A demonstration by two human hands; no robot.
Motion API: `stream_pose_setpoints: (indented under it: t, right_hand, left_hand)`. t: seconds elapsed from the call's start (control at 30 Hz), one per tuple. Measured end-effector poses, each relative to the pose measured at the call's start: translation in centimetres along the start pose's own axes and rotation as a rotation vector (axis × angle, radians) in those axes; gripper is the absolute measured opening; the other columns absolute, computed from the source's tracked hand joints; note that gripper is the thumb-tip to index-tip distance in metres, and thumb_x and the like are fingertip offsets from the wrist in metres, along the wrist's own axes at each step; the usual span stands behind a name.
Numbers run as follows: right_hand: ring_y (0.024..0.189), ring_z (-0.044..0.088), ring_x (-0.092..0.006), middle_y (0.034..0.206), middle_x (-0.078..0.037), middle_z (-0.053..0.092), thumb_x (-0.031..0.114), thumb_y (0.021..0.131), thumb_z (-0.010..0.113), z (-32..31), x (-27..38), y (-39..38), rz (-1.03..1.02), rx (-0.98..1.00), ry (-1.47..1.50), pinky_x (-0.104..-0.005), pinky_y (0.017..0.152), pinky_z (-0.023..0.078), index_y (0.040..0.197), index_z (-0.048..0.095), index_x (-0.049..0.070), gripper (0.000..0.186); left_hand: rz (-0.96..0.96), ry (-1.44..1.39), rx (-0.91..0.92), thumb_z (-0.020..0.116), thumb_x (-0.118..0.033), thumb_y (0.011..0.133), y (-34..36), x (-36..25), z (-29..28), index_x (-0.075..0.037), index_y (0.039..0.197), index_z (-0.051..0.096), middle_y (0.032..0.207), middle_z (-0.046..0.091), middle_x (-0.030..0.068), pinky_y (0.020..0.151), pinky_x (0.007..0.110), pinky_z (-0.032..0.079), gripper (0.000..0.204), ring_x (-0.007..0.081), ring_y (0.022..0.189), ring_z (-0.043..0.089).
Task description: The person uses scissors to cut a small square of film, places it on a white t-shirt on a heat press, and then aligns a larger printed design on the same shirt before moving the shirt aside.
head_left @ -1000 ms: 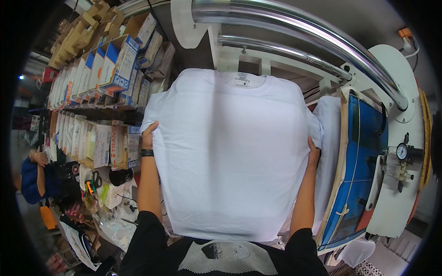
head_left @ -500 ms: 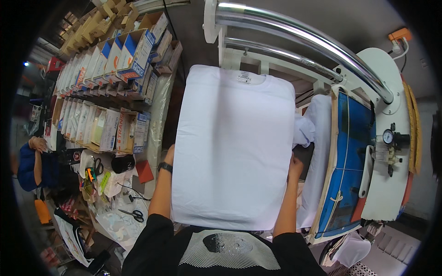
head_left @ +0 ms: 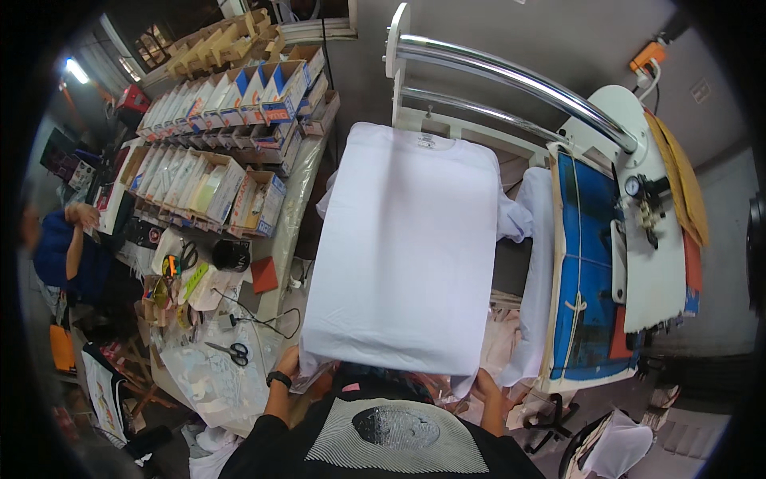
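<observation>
A white T-shirt [head_left: 411, 247] lies spread flat over the lower platen of a heat press, collar at the far end. My left hand [head_left: 289, 363] grips the shirt's near left hem corner; a dark watch sits on that wrist. At the near right corner, my right hand [head_left: 483, 383] holds the hem, partly hidden under the cloth. Both hands are low, close to my dark printed shirt.
The press's blue upper plate [head_left: 586, 263] with its gauge is swung aside to the right, another white garment [head_left: 536, 271] beside it. Chrome rails [head_left: 519, 80] arch over the far end. Left is a cluttered table with scissors [head_left: 227, 351], boxes of supplies [head_left: 207, 180], and a person in blue [head_left: 64, 255].
My hands have slid from the shirt's sides down to its near hem, pulling it over the platen; the shirt now lies flatter and reaches further away from me.
</observation>
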State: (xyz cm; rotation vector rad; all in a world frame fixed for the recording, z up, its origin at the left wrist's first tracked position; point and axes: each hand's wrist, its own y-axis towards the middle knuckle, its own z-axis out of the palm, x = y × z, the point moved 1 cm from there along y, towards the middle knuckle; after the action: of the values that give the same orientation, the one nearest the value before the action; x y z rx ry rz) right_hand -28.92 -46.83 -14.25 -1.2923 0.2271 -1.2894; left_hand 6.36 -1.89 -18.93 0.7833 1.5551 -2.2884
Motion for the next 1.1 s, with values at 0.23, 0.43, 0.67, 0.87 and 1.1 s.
stream_pose_setpoints:
  t: [0.23, 0.43, 0.67, 0.87, 1.1]
  right_hand:
    - [0.080, 0.064, -0.0153, 0.095, -0.004, 0.067, 0.025, 0.093, 0.066, -3.5, -1.6, -7.0, -0.279, -0.130, -0.140, -0.0313, 0.071, 0.055, 0.109, 0.065, 0.001, 0.030]
    - [0.059, 0.048, -0.0063, 0.070, 0.003, 0.056, 0.031, 0.090, 0.070, -1.9, -0.9, -11.6, -0.531, -0.441, -0.556, -0.0232, 0.051, 0.039, 0.083, 0.066, 0.003, 0.029]
    - [0.056, 0.045, -0.0061, 0.065, 0.003, 0.055, 0.023, 0.091, 0.070, -3.2, -1.0, -12.6, -0.687, -0.499, -0.601, -0.0236, 0.050, 0.036, 0.088, 0.069, -0.003, 0.026]
    - [0.058, 0.051, -0.0069, 0.066, -0.002, 0.059, 0.015, 0.090, 0.068, -4.3, 0.1, -11.9, -0.814, -0.491, -0.772, -0.0254, 0.052, 0.042, 0.097, 0.069, -0.005, 0.021]
    - [0.075, 0.066, -0.0280, 0.084, -0.016, 0.069, -0.003, 0.082, 0.055, -2.2, -0.1, -9.7, -0.770, -0.698, -1.272, -0.0373, 0.070, 0.052, 0.110, 0.067, -0.002, 0.030]
  left_hand:
    - [0.234, 0.452, 0.002, 0.061, -0.039, 0.096, -7.2, -2.3, -5.6, -0.002, 0.108, 0.066, 0.097, 0.069, 0.0029, 0.071, 0.030, 0.053, 0.039, 0.0152, 0.086, 0.065]
    - [0.453, 0.320, -0.327, 0.066, -0.035, 0.094, -13.2, -4.2, -2.6, -0.005, 0.093, 0.070, 0.076, 0.061, -0.0047, 0.056, 0.022, 0.045, 0.030, 0.0049, 0.065, 0.054]
    - [0.544, 0.265, -0.353, 0.068, -0.022, 0.092, -13.7, -3.7, -4.0, -0.003, 0.095, 0.070, 0.071, 0.059, -0.0032, 0.053, 0.021, 0.042, 0.019, 0.0050, 0.057, 0.051]
    - [0.712, 0.685, -0.523, 0.070, -0.019, 0.087, -13.1, -3.7, -3.9, 0.004, 0.085, 0.071, 0.064, 0.065, 0.0074, 0.054, 0.027, 0.047, 0.023, 0.0121, 0.054, 0.059]
    - [0.649, 1.469, -0.564, 0.069, -0.018, 0.082, -11.6, -5.0, -1.7, -0.001, 0.110, 0.068, 0.092, 0.067, 0.0219, 0.080, 0.044, 0.050, 0.033, 0.0386, 0.089, 0.064]
